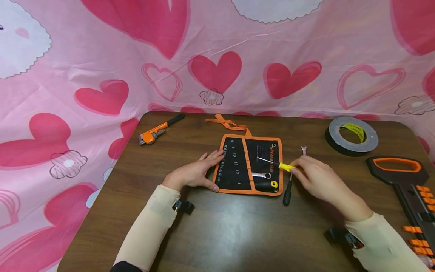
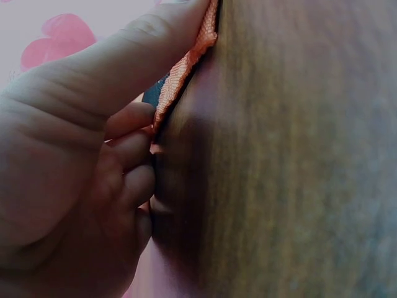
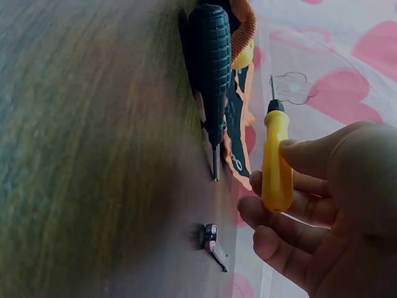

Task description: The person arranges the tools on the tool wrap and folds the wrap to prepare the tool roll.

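A black tool pouch [image 1: 228, 177] with orange trim lies unfolded, numbers printed down its left panel. My left hand [image 1: 195, 172] rests on its left edge, fingers extended and thumb at the lower corner; in the left wrist view they touch the orange binding [image 2: 177, 84]. Between thumb and fingers, my right hand [image 1: 317, 179] pinches a yellow-handled screwdriver [image 3: 277, 161], its shaft pointing left over the pouch's right panel. A combination wrench [image 1: 261, 175] and a black-and-yellow handle [image 1: 266, 185] sit in that panel's pockets. Beside the pouch lies a black-handled screwdriver [image 1: 287, 194].
A small wrench [image 1: 304, 149] lies just beyond my right hand. An orange pipe wrench [image 1: 151, 136] is at the back left. To the right are a tape roll [image 1: 371, 136] and a black-and-orange rack [image 1: 402, 179]. An orange tie strap [image 1: 227, 122] trails behind the pouch.
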{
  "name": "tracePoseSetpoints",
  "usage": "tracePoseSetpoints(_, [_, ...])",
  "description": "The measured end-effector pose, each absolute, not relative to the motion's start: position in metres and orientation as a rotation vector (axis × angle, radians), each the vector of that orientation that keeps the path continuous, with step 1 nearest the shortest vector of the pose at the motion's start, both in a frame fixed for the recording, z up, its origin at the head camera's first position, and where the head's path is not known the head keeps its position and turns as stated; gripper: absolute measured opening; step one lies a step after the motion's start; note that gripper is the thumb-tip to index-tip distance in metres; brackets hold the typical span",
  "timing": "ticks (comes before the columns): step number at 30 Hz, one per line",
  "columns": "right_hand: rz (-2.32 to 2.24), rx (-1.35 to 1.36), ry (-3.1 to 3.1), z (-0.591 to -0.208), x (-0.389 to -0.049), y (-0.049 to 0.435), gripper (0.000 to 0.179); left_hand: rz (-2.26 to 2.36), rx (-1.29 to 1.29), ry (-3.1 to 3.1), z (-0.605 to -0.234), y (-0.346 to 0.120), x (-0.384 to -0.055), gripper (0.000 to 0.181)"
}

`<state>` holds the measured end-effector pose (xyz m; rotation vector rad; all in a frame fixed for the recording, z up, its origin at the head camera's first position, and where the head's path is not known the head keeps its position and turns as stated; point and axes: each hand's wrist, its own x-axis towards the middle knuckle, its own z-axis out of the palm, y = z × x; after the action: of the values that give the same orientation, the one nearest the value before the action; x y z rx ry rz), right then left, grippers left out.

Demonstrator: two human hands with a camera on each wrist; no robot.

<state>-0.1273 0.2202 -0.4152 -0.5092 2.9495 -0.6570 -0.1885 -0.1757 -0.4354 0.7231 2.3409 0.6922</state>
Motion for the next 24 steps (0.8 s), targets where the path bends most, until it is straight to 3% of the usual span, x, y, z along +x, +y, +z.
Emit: tracePoseSetpoints(24, [-0.639,-0.735,2.892,-0.42,-0.148,0.208,0.015,0.698,0.706,2.345,-0.433,-0.175,-0.187,0.118])
